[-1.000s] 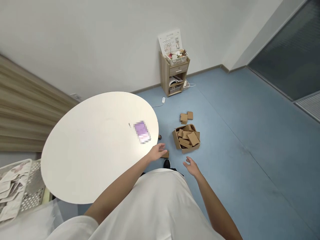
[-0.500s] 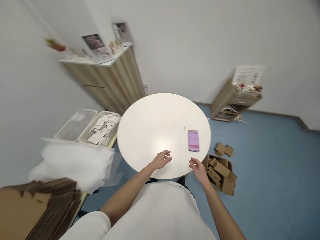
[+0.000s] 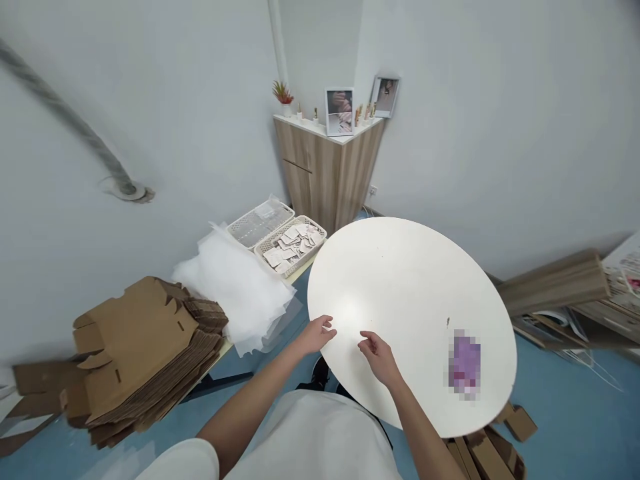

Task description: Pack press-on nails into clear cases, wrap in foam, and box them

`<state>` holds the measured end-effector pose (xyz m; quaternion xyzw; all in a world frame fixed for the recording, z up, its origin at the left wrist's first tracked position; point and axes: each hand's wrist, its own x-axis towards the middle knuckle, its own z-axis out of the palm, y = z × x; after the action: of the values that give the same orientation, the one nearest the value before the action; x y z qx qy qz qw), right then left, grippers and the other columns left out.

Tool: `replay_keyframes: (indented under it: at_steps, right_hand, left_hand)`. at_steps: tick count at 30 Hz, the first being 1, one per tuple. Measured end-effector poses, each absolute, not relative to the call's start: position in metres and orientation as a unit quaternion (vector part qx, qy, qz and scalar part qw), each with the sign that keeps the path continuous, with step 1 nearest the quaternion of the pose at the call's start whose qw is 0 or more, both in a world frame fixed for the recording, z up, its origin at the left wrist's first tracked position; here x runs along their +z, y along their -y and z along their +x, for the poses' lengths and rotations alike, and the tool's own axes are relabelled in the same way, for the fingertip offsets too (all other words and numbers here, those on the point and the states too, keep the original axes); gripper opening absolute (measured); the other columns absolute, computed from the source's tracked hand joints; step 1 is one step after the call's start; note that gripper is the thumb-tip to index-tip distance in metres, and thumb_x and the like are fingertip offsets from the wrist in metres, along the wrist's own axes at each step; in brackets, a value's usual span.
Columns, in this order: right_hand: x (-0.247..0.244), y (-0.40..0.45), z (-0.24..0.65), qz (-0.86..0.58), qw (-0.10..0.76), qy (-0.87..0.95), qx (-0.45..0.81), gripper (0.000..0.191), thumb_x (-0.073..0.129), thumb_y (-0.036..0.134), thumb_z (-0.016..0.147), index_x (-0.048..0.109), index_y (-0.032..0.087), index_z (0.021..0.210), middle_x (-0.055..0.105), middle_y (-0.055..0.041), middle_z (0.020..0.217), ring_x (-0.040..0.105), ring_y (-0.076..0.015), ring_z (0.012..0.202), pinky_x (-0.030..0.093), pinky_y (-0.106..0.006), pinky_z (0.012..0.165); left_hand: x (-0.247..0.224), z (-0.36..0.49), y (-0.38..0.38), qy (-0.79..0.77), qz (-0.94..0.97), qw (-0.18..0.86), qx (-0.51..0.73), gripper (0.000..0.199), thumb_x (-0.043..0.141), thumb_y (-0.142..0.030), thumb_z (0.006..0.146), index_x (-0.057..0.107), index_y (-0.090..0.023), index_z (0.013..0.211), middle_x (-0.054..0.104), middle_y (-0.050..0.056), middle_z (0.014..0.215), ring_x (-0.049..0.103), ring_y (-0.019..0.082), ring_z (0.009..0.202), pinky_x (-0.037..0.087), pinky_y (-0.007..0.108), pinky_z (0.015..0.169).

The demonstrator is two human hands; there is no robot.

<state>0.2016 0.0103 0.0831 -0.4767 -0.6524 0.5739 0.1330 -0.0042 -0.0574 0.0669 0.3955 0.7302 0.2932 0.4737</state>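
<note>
Both hands were empty: the left hand (image 3: 319, 335) hung by the near-left rim of the round surface (image 3: 400, 287), the right hand (image 3: 379, 357) over its near part, each with fingers loosely curled and thumb parted. Neither seemed to touch it. The step looked like a pause between handlings, with nothing gripped.

A purple item (image 3: 465, 363), too blurred to identify, lay on the surface at 3 o'clock from the right hand. From the left hand, white sheets (image 3: 235, 287) spread at 10 o'clock, a stack of cardboard (image 3: 145, 333) stood at 9, and a basket (image 3: 307, 257) of cards (image 3: 290, 248) at 11. Nothing lay between the palms, so any grasp would have called for a reach and, judging by their curl, wider-spread fingers.
</note>
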Motion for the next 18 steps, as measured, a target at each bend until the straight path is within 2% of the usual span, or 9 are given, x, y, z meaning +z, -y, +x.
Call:
replay_keyframes:
  at_steps: [5, 9, 13, 18]
  right_hand:
    - [0.061, -0.014, 0.200, -0.453, 0.109, 0.643, 0.608, 0.038, 0.050, 0.045, 0.072, 0.058, 0.022, 0.101, 0.060, 0.0001, 0.064, 0.062, -0.0202, 0.074, 0.047, -0.033, 0.070]
    - [0.040, -0.016, 0.197, -0.462, 0.108, 0.610, 0.635, 0.038, 0.052, 0.044, 0.070, 0.058, 0.019, 0.098, 0.063, -0.0035, 0.075, 0.062, -0.0205, 0.074, 0.047, -0.036, 0.075]
    - [0.039, -0.019, 0.186, -0.448, 0.090, 0.592, 0.664, 0.039, 0.052, 0.044, 0.070, 0.057, 0.019, 0.100, 0.064, -0.0058, 0.089, 0.061, -0.0190, 0.076, 0.046, -0.036, 0.077]
    - [0.046, -0.030, 0.163, -0.439, 0.075, 0.597, 0.667, 0.041, 0.057, 0.045, 0.067, 0.059, 0.019, 0.098, 0.064, -0.0036, 0.081, 0.061, -0.0178, 0.074, 0.045, -0.034, 0.076]
  left_hand:
    - [0.071, -0.013, 0.082, -0.761, 0.344, 0.481, 0.269, 0.058, 0.053, -0.047, 0.072, 0.047, -0.016, 0.119, 0.055, 0.013, 0.116, 0.057, 0.022, 0.095, 0.045, 0.029, 0.076]
    - [0.081, -0.012, 0.103, -0.760, 0.351, 0.489, 0.248, 0.061, 0.055, -0.054, 0.068, 0.049, -0.020, 0.118, 0.055, 0.011, 0.117, 0.057, 0.024, 0.096, 0.045, 0.032, 0.076]
    - [0.091, -0.019, 0.117, -0.774, 0.338, 0.484, 0.226, 0.061, 0.059, -0.057, 0.063, 0.054, -0.025, 0.114, 0.057, 0.009, 0.115, 0.056, 0.027, 0.099, 0.045, 0.033, 0.075]
    - [0.094, -0.047, 0.117, -0.788, 0.317, 0.462, 0.255, 0.065, 0.054, -0.057, 0.068, 0.046, -0.022, 0.123, 0.052, 0.011, 0.123, 0.054, 0.026, 0.103, 0.045, 0.031, 0.075]
